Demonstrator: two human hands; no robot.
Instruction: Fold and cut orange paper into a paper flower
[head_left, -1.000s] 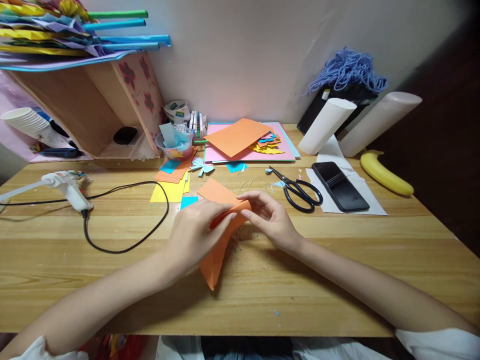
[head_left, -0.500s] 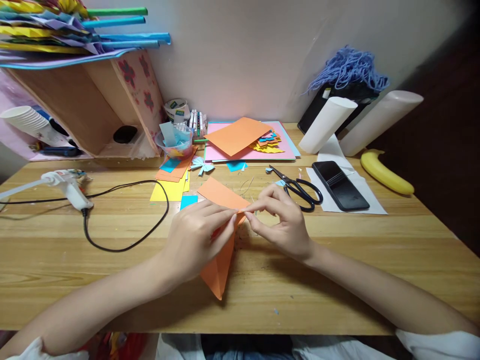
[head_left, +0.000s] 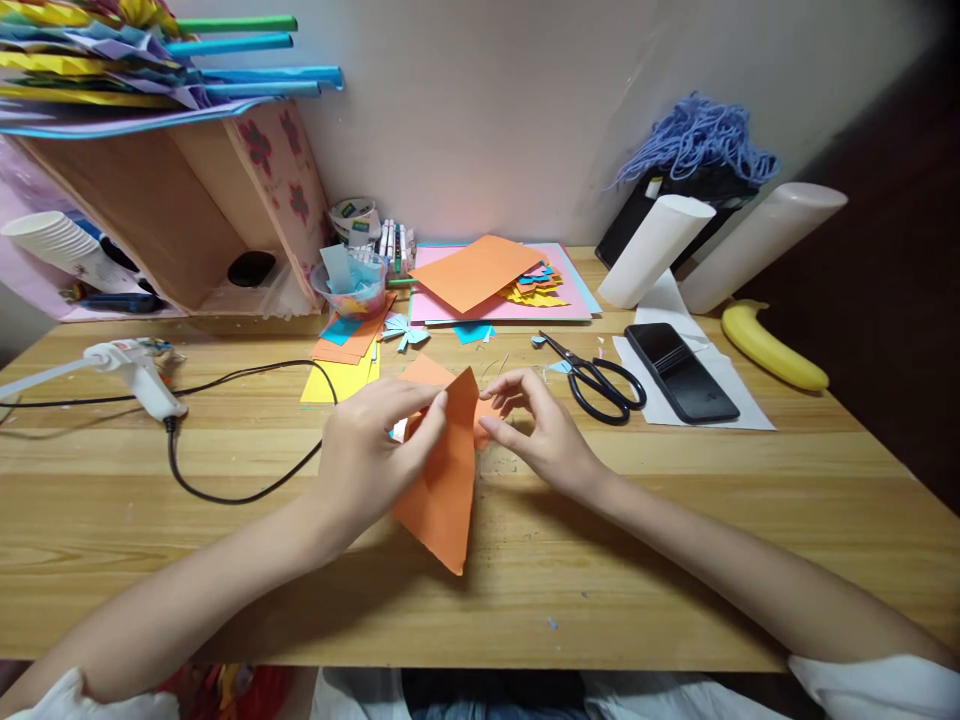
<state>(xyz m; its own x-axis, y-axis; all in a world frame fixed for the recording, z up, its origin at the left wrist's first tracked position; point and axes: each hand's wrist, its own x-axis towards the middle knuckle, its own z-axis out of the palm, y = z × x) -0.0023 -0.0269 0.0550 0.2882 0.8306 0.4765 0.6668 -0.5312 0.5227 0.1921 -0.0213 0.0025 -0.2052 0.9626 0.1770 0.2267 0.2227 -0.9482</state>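
Note:
An orange sheet of paper (head_left: 448,480) is folded over on the wooden table (head_left: 225,560), its point toward me. My left hand (head_left: 367,455) grips the paper's left edge near the top, fingers curled over the fold. My right hand (head_left: 536,425) pinches the paper's upper right corner between thumb and fingers. Part of the sheet lies flat behind the raised flap.
A glue gun (head_left: 135,375) with a black cord (head_left: 247,480) lies at left. Scissors (head_left: 596,380), a black phone (head_left: 679,372) on white paper and a banana (head_left: 772,345) sit at right. Coloured paper stacks (head_left: 487,280), a small bowl (head_left: 352,285), two white rolls (head_left: 652,250) and a wooden box (head_left: 187,210) line the back.
The folded flap has been raised and turned so more of its orange face shows. My left hand shifted up and left along the edge; my right hand stays at the corner.

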